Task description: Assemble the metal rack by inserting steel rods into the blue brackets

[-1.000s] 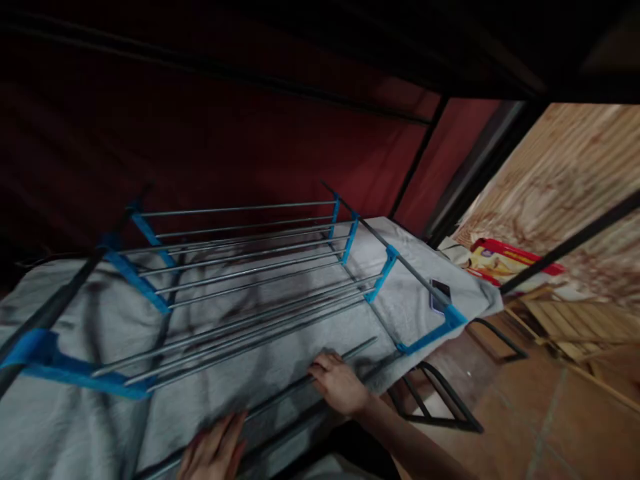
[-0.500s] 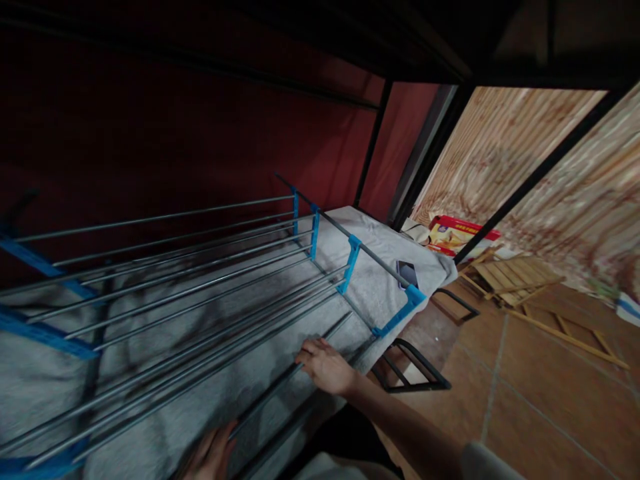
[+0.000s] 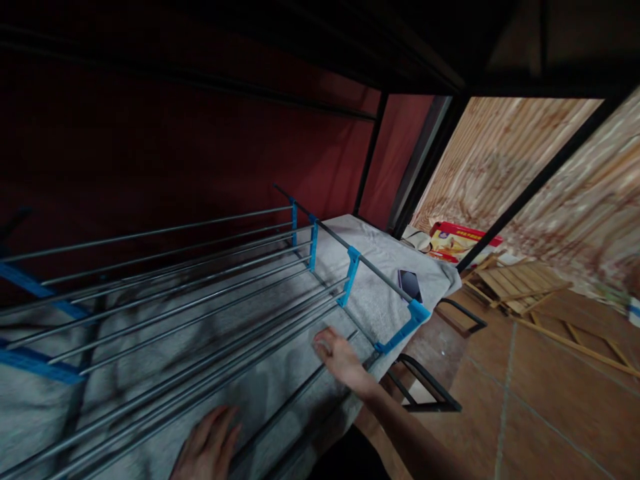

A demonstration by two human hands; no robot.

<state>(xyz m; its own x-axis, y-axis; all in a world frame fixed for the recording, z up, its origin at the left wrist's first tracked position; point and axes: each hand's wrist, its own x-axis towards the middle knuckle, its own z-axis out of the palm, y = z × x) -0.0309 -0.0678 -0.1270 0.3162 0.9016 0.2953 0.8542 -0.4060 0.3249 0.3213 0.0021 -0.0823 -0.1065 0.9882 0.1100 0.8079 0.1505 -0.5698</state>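
Note:
A drying rack with grey metal rods (image 3: 200, 301) and blue plastic joints (image 3: 352, 275) lies across a bed covered with a grey sheet (image 3: 350, 230). My left hand (image 3: 207, 443) is at the bottom edge of the view, its fingers stretched out and holding nothing I can see, beside a loose-looking rod (image 3: 295, 399). Over the far end of that rod is my right hand (image 3: 343, 360), fingers loosely bent and seemingly lifted off the metal. Whether its palm still touches the rod is hidden.
A phone (image 3: 410, 285) lies on the sheet beyond the rack. Dark bed-frame posts (image 3: 373, 153) and an overhead frame surround the space. On the tiled floor (image 3: 550, 380) are folded wooden pieces (image 3: 525, 283); a red box (image 3: 457, 241) stands behind the bed.
Both hands have come off the near rod: the left has opened its fingers, and the right has shifted slightly outward and right. The view has tilted a little.

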